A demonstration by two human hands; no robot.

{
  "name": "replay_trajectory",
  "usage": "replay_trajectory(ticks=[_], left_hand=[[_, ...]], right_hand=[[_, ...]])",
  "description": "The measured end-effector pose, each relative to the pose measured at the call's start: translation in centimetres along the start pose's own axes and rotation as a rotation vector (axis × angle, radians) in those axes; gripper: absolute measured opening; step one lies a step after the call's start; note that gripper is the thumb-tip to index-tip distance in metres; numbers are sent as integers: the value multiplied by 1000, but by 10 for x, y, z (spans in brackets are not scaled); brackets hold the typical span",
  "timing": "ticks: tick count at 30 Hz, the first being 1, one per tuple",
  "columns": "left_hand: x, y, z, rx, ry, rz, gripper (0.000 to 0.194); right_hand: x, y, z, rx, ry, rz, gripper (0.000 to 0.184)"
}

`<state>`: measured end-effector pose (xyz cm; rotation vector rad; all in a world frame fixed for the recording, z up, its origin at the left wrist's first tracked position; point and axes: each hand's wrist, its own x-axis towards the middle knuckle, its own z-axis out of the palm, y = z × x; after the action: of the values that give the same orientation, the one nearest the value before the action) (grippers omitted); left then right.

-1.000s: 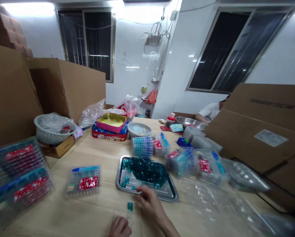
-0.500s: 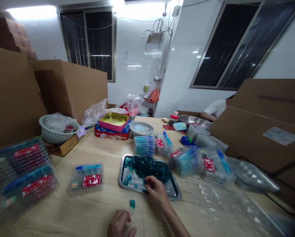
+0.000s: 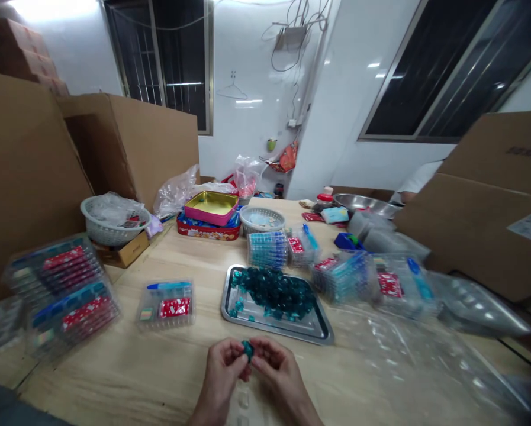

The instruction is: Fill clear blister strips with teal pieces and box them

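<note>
A small teal translucent piece (image 3: 248,350) is pinched between the fingertips of both my hands, above the table's near edge. My left hand (image 3: 222,370) holds it from the left, thumb and fingers together. From the other side my right hand (image 3: 279,368) closes on it with bent fingers. Below the hands lies a clear plastic tray (image 3: 244,397) with small hollows, partly covered by them. Just beyond, a metal tray (image 3: 277,332) carries a heap of similar teal pieces (image 3: 276,290).
A filled clear case (image 3: 166,303) with blue pen and red packet lies left, near stacked cases (image 3: 76,313). More cases (image 3: 343,275) and plastic sheets (image 3: 393,349) lie right. Behind are a tin (image 3: 212,208), baskets (image 3: 262,220) and cardboard boxes (image 3: 154,142). A person's sleeve (image 3: 418,177) shows far right.
My right hand has come back from the metal tray to meet my left hand, which has risen. Both now grip a teal piece. The view has tilted down and turned right.
</note>
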<state>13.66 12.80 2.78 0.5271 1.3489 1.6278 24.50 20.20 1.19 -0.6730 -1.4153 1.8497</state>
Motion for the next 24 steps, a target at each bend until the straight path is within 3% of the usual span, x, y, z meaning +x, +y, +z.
replay_trajectory(ticks=[3,6,10,15,18,21,24], left_hand=[[-2,1,-6,-37,7,-44,33],[-2,-4,-15,80,80,11,30],[0,-18,-23,258,94,89,20],[2,-28,-27,297,61,81,19],[3,-30,-30,332,34,55,20],[3,-30,-34,352,20,45,21],[3,-27,-34,376,5,57,20]], right_hand=[[-1,-3,-4,-242,-27,-105,19],[2,-9,-8,-465,-27,-84,14],[6,-16,-6,-758,-126,-121,20],[3,-20,6,-1013,-254,-158,27],[-2,-21,10,-1095,-281,-129,24],[1,-22,4,-1039,-272,-152,20],[18,-25,-18,-1006,-94,-202,16]])
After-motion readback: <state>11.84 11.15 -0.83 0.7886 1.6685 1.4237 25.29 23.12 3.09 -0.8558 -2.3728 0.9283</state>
